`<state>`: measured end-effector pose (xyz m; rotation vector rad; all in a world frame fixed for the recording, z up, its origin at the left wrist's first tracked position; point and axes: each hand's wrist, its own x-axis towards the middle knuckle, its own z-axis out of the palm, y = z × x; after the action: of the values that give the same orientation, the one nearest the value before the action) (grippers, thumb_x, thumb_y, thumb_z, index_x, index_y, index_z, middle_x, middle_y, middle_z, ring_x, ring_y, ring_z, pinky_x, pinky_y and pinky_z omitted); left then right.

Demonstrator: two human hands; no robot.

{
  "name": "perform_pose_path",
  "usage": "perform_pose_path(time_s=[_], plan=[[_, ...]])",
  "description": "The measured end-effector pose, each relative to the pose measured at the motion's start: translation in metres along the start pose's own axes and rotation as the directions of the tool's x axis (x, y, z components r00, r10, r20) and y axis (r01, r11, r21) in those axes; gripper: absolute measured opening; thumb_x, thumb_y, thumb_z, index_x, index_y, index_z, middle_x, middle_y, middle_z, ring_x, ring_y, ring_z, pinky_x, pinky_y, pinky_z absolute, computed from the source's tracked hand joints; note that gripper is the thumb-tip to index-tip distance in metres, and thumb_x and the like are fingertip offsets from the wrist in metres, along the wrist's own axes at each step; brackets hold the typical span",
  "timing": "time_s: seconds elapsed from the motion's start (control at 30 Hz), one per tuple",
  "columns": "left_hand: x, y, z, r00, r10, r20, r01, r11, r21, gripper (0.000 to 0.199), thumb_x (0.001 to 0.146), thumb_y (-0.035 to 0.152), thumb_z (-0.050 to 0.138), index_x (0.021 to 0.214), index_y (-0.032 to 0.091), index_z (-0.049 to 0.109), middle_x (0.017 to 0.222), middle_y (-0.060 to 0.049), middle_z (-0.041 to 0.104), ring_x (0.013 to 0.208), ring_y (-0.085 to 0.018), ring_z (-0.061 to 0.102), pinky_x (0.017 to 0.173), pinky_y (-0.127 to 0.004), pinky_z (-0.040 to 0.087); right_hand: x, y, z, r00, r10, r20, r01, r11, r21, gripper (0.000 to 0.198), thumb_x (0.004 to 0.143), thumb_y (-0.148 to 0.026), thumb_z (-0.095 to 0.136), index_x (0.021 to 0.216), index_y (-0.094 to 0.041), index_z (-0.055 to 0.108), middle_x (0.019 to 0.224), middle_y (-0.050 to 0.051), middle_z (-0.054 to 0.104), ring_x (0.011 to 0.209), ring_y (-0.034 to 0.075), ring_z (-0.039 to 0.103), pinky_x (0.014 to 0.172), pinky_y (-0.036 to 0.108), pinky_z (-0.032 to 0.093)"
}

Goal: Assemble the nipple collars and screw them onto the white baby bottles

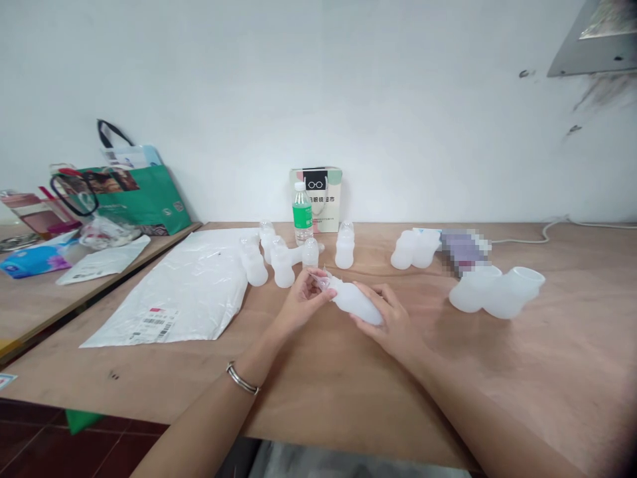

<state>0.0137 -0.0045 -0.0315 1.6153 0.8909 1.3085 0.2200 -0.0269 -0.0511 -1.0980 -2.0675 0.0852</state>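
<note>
Above the table, a frosted white baby bottle [355, 303] lies tilted between my hands, its neck to the left. My right hand [391, 317] is closed around its body. At the neck end, my left hand [304, 297] pinches a clear plastic piece [322, 281], which looks like a cap, though the fingers partly cover it. Just beyond stand several bottles with clear domed caps, among them one capped bottle [283, 264] and a separate capped bottle [345, 247]. On the right, open-topped bottle bodies [512, 293] rest together without caps.
A white plastic mailer [184, 285] covers the table's left part. A green-labelled water bottle [302, 216] stands before a paper bag [328, 199] at the wall. More white bottle bodies [415, 249] sit back right by a blurred purple item [465, 251]. A green bag [144, 196] occupies the left table.
</note>
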Motion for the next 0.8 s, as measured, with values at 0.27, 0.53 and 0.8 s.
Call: perform_pose_path(time_s=[0.27,0.53,0.8], plan=[[0.001,0.004,-0.002,0.986,-0.141,0.083,0.147,0.986,-0.072,0.03,0.073,0.04,0.068,0.082,0.015,0.055,0.073,0.001,0.058,0.067,-0.011,0.053,0.066,-0.025,0.043,-0.003,-0.009,-0.002,0.961,-0.258,-0.104,0.208,0.915,-0.346,0.047,0.081,-0.022,0.056,0.128,-0.018,0.05,0.093,0.011,0.055,0.081,0.024,0.053,0.07,0.037,0.049],[-0.002,0.017,-0.009,0.968,-0.074,0.238,0.11,0.984,-0.139,0.037,0.075,0.032,0.068,0.109,0.02,0.059,0.113,-0.006,0.06,0.104,-0.02,0.054,0.089,-0.032,0.042,0.0,-0.014,-0.003,0.996,-0.07,-0.05,0.069,0.997,-0.024,0.044,0.082,-0.034,0.056,0.122,-0.018,0.05,0.089,0.007,0.055,0.079,0.02,0.057,0.071,0.033,0.051],[0.001,0.006,-0.004,0.988,-0.003,0.153,0.036,0.975,-0.217,0.063,0.072,0.042,0.07,0.127,0.026,0.044,0.127,-0.009,0.05,0.116,-0.025,0.048,0.093,-0.036,0.041,0.0,-0.013,0.002,1.0,0.011,-0.026,-0.008,0.996,0.09,0.044,0.081,-0.036,0.057,0.122,-0.021,0.048,0.096,0.007,0.057,0.084,0.021,0.057,0.073,0.034,0.049]])
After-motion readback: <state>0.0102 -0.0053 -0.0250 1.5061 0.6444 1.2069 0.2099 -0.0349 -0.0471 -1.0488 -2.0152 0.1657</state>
